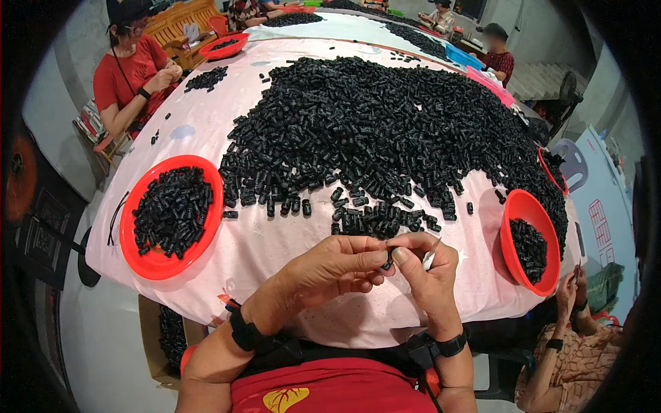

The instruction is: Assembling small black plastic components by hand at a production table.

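Close to the table's near edge, my left hand [337,270] pinches a small black cylindrical part [387,261] between thumb and fingers. My right hand [432,279] meets it there, its thumb against the part. Tucked in the right fingers is a slim white tool [429,259] with a thin pointed tip; its exact kind is unclear. Just beyond both hands, a small group of loose black parts [375,220] lies at the front of a large heap of black parts [372,131].
A red basin [215,227] of black parts stands at left, another red bowl [509,237] at right. The pink-covered table [275,230] runs far back. Beside it, a person in red [134,76] works at left, another in patterned clothing [575,358] at right. A cardboard box [153,344] sits below.
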### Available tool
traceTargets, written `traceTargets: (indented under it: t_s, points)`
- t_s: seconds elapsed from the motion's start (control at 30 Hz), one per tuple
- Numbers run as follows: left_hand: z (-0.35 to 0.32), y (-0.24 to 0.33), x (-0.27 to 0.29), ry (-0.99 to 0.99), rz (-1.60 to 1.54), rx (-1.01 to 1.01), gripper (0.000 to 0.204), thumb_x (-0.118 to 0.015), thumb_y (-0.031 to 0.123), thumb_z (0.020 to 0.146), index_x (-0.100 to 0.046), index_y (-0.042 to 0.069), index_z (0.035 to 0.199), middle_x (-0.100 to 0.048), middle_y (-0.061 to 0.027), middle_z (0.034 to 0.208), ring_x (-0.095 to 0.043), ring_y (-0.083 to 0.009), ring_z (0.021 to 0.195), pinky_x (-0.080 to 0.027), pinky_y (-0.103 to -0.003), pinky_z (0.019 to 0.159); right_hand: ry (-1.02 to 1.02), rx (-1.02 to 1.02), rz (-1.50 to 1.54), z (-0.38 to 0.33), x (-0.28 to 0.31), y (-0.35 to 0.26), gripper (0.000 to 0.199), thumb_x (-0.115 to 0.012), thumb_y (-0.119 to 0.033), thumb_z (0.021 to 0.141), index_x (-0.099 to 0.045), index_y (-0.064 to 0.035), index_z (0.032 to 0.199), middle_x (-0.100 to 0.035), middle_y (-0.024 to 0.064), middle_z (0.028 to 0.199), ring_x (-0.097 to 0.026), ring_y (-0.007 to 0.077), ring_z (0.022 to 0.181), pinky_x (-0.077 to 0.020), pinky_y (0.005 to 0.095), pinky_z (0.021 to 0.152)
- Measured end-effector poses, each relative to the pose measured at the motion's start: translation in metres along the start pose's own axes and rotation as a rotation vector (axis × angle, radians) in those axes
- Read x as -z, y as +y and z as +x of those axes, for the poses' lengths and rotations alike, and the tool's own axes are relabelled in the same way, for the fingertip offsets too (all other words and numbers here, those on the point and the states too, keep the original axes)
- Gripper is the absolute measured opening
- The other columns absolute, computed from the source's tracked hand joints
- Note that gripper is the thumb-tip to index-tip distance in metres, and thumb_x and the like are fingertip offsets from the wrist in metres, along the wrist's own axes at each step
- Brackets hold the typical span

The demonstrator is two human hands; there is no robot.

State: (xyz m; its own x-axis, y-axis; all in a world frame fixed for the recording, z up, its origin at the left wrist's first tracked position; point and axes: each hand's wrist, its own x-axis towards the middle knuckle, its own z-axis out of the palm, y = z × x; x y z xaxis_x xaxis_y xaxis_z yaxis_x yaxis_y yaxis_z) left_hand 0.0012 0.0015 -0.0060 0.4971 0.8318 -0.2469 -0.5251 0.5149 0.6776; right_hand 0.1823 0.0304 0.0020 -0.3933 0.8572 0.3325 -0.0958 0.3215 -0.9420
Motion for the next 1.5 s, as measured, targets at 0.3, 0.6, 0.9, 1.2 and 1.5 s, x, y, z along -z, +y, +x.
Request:
traceTargets:
  t_s: [0.3, 0.6, 0.9, 1.2, 1.5]
  points:
    - [0.000, -0.003, 0.005, -0.043, -0.046, -0.036, 0.022, -0.063, 0.019, 0.088, -0.060, 0.009, 0.107, -0.065, -0.0015, 0.090, -0.059, -0.0054, 0.075, -0.048, -0.018, 0.065, 0.075, -0.063, -0.140, -0.001, 0.008, -0.001, 0.012, -0.062, -0.012, 0.086, -0.062, 0.0001, 0.085, -0.065, 0.0046, 0.080, -0.057, 0.0076, 0.070, -0.0465, 0.0227, 0.065]
    - [-0.001, 0.000, 0.001, -0.060, -0.051, -0.032, 0.021, -0.061, 0.018, 0.089, -0.058, 0.006, 0.105, -0.061, -0.0013, 0.088, -0.055, -0.0060, 0.074, -0.042, -0.021, 0.065, 0.065, 0.080, -0.213, 0.000, 0.008, -0.002, 0.017, -0.068, -0.012, 0.080, -0.063, -0.0016, 0.092, -0.062, 0.0009, 0.074, -0.052, 0.0038, 0.061, -0.0406, 0.0188, 0.055]
    - [0.000, -0.004, -0.002, -0.003, 0.007, -0.077, 0.019, -0.061, 0.019, 0.089, -0.059, 0.006, 0.103, -0.061, 0.0006, 0.086, -0.055, -0.0067, 0.074, -0.044, -0.022, 0.068, 0.035, 0.104, -0.252, -0.001, 0.005, 0.000, 0.018, -0.067, -0.010, 0.083, -0.065, 0.0000, 0.098, -0.066, 0.0042, 0.077, -0.059, 0.0054, 0.067, -0.0457, 0.0194, 0.059]
    - [-0.002, 0.000, -0.007, -0.084, -0.048, -0.046, 0.019, -0.057, 0.022, 0.092, -0.058, 0.005, 0.102, -0.061, -0.0012, 0.088, -0.057, -0.0066, 0.075, -0.046, -0.020, 0.067, 0.002, -0.020, 0.090, -0.002, 0.003, 0.001, 0.016, -0.061, -0.009, 0.086, -0.065, 0.0019, 0.097, -0.065, 0.0047, 0.082, -0.058, 0.0087, 0.069, -0.0467, 0.0221, 0.063]
    - [-0.002, -0.002, -0.006, 0.010, -0.035, -0.080, 0.017, -0.059, 0.019, 0.091, -0.058, 0.006, 0.102, -0.060, 0.0007, 0.087, -0.058, -0.0067, 0.074, -0.048, -0.020, 0.069, 0.012, 0.061, -0.038, -0.001, 0.005, 0.005, 0.018, -0.066, -0.005, 0.081, -0.065, 0.0008, 0.098, -0.065, 0.0034, 0.081, -0.053, 0.0044, 0.064, -0.0422, 0.0191, 0.058]
